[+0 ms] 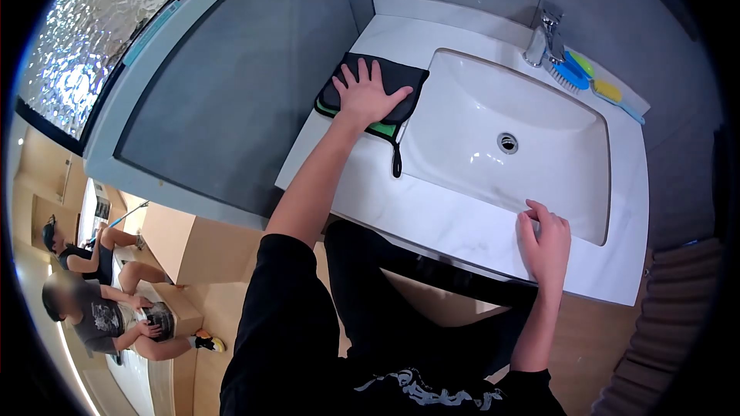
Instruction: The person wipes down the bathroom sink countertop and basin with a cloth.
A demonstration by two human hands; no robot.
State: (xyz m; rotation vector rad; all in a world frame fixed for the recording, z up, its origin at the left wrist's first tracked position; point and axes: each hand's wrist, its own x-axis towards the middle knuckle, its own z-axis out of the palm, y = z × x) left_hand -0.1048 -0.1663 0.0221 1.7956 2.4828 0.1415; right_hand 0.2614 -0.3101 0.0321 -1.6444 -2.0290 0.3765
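My left hand (pixel 365 94) lies flat with fingers spread on a folded dark grey cloth (pixel 402 81). The cloth has black edging, a green underside and a hanging loop, and it rests on the white countertop (pixel 455 212) left of the sink. Over the sink's front rim is my right hand (pixel 547 240), its fingers loosely bent and apart, with nothing visible in it. The white sink basin (pixel 470 119) between and beyond my hands has a round metal drain (pixel 507 143).
A chrome faucet (pixel 545 38) stands at the back of the sink. Beside it lie a blue brush (pixel 569 75) and a yellow-headed brush (pixel 607 91). A grey-framed panel (pixel 223 85) borders the counter's left. Two people sit in the room at lower left.
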